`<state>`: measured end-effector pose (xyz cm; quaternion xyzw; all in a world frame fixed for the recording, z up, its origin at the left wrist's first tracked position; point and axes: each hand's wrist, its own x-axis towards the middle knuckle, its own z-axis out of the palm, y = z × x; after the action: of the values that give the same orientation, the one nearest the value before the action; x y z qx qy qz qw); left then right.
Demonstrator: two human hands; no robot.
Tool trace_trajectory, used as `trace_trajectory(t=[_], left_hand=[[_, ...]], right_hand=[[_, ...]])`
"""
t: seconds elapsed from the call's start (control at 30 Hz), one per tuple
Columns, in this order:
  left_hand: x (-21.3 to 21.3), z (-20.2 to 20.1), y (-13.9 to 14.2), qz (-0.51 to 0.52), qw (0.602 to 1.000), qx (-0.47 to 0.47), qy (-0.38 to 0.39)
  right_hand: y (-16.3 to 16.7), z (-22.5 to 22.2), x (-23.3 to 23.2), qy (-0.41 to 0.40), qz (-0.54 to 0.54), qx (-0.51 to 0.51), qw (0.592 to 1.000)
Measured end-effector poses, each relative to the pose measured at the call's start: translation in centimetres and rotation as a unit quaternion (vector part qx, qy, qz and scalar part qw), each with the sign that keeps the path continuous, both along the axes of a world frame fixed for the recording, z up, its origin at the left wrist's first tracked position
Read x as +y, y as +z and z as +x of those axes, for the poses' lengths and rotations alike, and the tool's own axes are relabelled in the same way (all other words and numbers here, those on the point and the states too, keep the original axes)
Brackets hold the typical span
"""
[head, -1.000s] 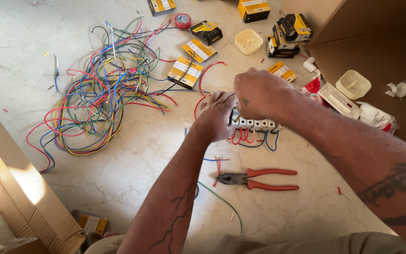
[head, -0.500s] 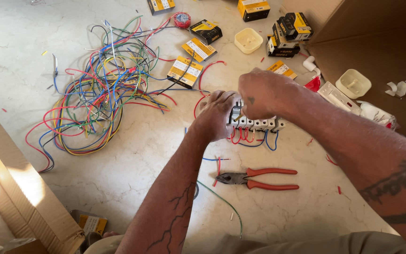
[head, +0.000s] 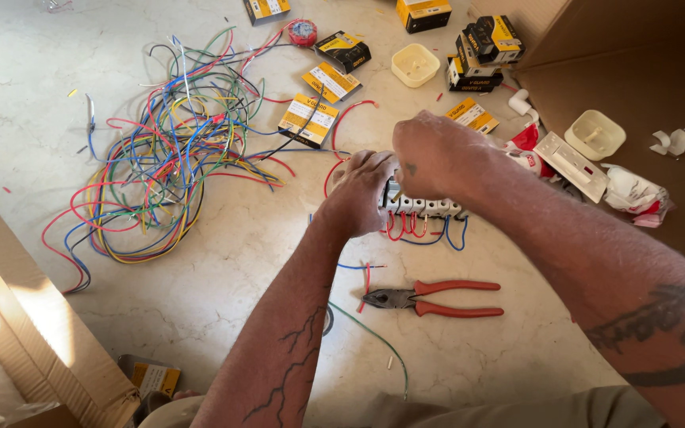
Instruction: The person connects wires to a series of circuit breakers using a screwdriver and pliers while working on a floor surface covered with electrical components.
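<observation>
Both hands meet over a row of white switches [head: 426,208] lying on the pale stone floor [head: 223,261]. The left hand [head: 362,194] is closed around the left end of the row, fingers curled over it; the right hand [head: 436,157] is bunched into a loose fist just above the same end, its fingertips pressed together on something too small and too hidden to tell. Short red and blue wire loops [head: 422,230] hang from the near edge of the switch row. Just nearer the person than the row lie red-handled pliers [head: 434,299], apart from both hands. Left of the row sprawls a tangle of coloured wires [head: 172,150]. Beyond it sit yellow-and-black small boxes [head: 308,120] and a cream plastic cover [head: 415,64]. Right of the row lies brown cardboard [head: 636,71] bearing a white plate [head: 571,166].
</observation>
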<state>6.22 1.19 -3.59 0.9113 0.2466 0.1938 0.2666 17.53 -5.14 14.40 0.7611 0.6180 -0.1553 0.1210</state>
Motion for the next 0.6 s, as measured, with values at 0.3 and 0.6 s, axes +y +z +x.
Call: trace_trajectory(t=[0.3, 0.6], left_hand=[[0.2, -0.1, 0.3, 0.031, 0.999, -0.030, -0.031], [-0.2, 0.0, 1.4, -0.003, 0.999, 0.044, -0.011]], right_hand=[[-4.0, 3.0, -7.8, 0.006, 0.108, 0.072, 0.992], [-14.4, 3.3, -12.3, 0.069, 0.131, 0.183, 0.972]])
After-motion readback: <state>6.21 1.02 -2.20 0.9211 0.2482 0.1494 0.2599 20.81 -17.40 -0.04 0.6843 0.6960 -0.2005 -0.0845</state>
